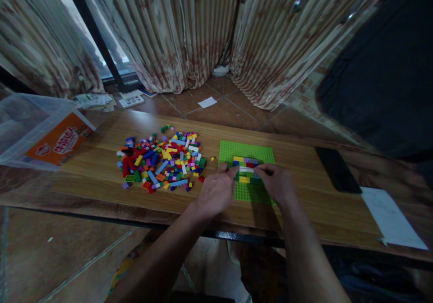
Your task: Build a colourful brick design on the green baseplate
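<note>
A green baseplate [245,147] lies on the table in front of me, with several coloured toy bricks built up on its middle. Among them a long white brick [246,169] spans the gap between my hands. My left hand [218,189] is closed, its thumb and fingertips at the brick's left end. At the right end, my right hand [278,183] pinches with thumb and forefinger. A yellow brick [244,180] shows just below the white one, nearer to me. My fingers hide the outer sides of the build.
Left of the baseplate spreads a heap of loose toy bricks [162,158]. A clear plastic bin [37,109] with an orange label stands at the far left. To the right lie a black phone [338,170] and a white paper sheet [392,217]. Curtains [162,32] hang beyond the wooden table [111,195].
</note>
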Motion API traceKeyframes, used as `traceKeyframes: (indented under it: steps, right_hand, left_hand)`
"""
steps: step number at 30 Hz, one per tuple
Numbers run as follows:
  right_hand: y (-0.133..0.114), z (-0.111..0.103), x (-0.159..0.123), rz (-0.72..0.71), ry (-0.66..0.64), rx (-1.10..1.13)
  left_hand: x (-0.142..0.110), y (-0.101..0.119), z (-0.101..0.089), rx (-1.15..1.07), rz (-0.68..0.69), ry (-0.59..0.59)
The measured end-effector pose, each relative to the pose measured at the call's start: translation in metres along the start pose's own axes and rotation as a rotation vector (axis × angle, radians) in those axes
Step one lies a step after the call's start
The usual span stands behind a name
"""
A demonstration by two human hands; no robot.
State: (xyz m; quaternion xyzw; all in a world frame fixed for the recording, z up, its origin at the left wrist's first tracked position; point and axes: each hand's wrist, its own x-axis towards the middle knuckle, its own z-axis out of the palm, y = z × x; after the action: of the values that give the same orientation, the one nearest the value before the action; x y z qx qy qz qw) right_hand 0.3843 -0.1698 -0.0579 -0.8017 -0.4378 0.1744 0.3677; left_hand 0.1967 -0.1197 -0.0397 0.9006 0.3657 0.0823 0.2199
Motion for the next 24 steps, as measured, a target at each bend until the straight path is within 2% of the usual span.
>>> traceKeyframes:
  steps: [3,8,17,24]
  right_hand:
    - [0.0,0.001,0.0,-0.014,0.012,-0.013]
    - [-0.003,0.002,-0.004,-0.159,0.017,0.004]
    - [-0.009,0.01,-0.006,-0.295,-0.035,-0.132]
    - [-0.008,0.01,-0.003,-0.395,-0.083,-0.128]
  left_hand:
    - [0.0,0.0,0.0,0.003,-0.005,0.002]
    - [0.0,0.0,0.001,0.0,-0.004,-0.005]
    - [0.0,-0.001,0.001,-0.003,0.0,0.008]
    - [-0.001,-0.002,0.002,-0.007,0.004,0.008]
